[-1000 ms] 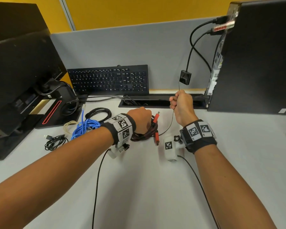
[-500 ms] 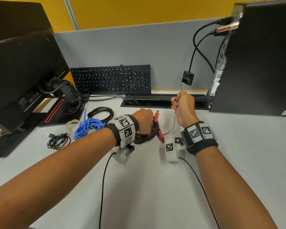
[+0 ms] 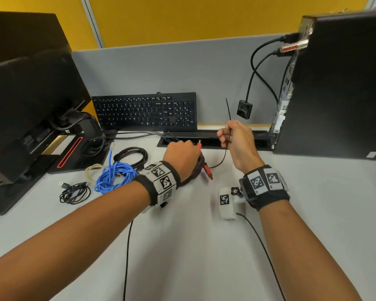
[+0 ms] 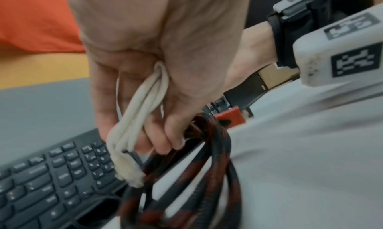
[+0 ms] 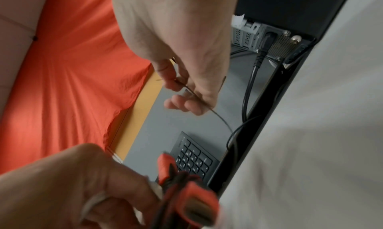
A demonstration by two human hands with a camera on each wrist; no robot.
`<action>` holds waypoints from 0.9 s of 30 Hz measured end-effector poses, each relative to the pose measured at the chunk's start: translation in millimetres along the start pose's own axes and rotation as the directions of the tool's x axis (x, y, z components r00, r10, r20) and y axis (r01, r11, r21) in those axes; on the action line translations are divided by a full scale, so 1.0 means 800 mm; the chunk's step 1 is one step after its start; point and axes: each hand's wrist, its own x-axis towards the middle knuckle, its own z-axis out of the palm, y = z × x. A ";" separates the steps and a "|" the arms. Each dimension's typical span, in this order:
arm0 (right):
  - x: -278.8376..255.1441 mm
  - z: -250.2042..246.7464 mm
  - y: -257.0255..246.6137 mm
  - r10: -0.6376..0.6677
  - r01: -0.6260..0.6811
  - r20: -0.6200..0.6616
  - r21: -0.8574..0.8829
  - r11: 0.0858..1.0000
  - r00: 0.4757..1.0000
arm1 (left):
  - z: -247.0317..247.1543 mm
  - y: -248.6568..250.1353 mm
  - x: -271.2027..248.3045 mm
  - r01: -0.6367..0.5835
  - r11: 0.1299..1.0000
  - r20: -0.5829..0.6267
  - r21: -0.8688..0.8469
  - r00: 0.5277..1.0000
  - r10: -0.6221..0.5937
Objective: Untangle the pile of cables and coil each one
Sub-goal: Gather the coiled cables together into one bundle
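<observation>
My left hand (image 3: 182, 157) grips a coil of red-and-black braided cable (image 3: 194, 172) just above the desk, with its red plugs (image 3: 207, 170) sticking out. In the left wrist view the left hand (image 4: 157, 60) also holds a folded white cable (image 4: 140, 117) in the palm beside the braided cable (image 4: 207, 175). My right hand (image 3: 237, 140) is raised to the right and pinches a thin black tie (image 3: 228, 109). The tie's tip stands above the hand and its lower part curves down to the coil. In the right wrist view my right hand's fingers (image 5: 182, 104) pinch the thin black tie (image 5: 219, 119).
Coiled cables lie at the left: blue (image 3: 115, 177), black (image 3: 132, 155), cream (image 3: 92, 171) and a small black USB one (image 3: 74, 193). A keyboard (image 3: 146, 111) leans on the partition. A cable slot (image 3: 208, 137) lies behind the hands, a monitor (image 3: 30, 94) left, a PC tower (image 3: 339, 83) right.
More of the thin tie now stands above my right hand, whose fist has loosened into a pinch. My left hand keeps its grip on the coil in about the same place.
</observation>
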 end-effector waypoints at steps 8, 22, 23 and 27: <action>-0.022 0.025 -0.022 -0.213 0.268 0.254 -0.207 0.941 0.943 | -0.073 -0.065 0.008 0.116 0.993 -0.347 0.020 0.932 -0.102; -0.025 0.050 -0.008 -0.312 0.361 0.196 -0.303 0.882 0.929 | -0.053 -0.086 0.012 -0.062 0.905 -0.547 -0.420 0.813 -0.199; -0.025 0.049 -0.006 -0.295 0.353 0.222 -0.298 0.887 0.929 | -0.049 -0.086 0.011 -0.074 0.887 -0.534 -0.456 0.820 -0.206; -0.023 0.045 -0.007 -0.252 0.312 0.250 -0.243 0.918 0.935 | -0.038 -0.091 0.010 -0.119 0.768 -0.444 -0.629 0.866 -0.230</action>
